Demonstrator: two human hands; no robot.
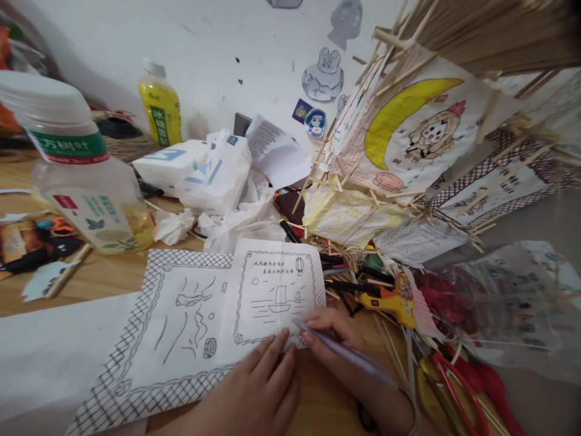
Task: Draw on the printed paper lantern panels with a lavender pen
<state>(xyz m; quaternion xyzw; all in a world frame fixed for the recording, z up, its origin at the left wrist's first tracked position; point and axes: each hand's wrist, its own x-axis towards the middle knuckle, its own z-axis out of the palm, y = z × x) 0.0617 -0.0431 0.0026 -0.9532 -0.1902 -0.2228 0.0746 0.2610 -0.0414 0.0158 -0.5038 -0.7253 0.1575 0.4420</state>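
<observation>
My right hand (333, 336) is closed around a light purple pen (342, 351), whose tip is at the lower right of a small sheet with a sailboat drawing (276, 278). Flat beside it lies my left hand (265, 381), fingers stretched out over the sheet's lower edge. The small sheet rests on top of a larger paper (181, 327) that has a crosshatched border, a wavy frame and line drawings. Part of the larger paper is hidden under the small sheet and my left hand.
A large bottle (91, 181) and a yellow drink bottle (160, 106) stand at the left. Tissue packs (213, 169) sit at the back. Decorated stick frames (408, 133) lean at the right, above a yellow glue gun (388, 303) and red-handled scissors (458, 387). White paper (59, 357) lies at the left.
</observation>
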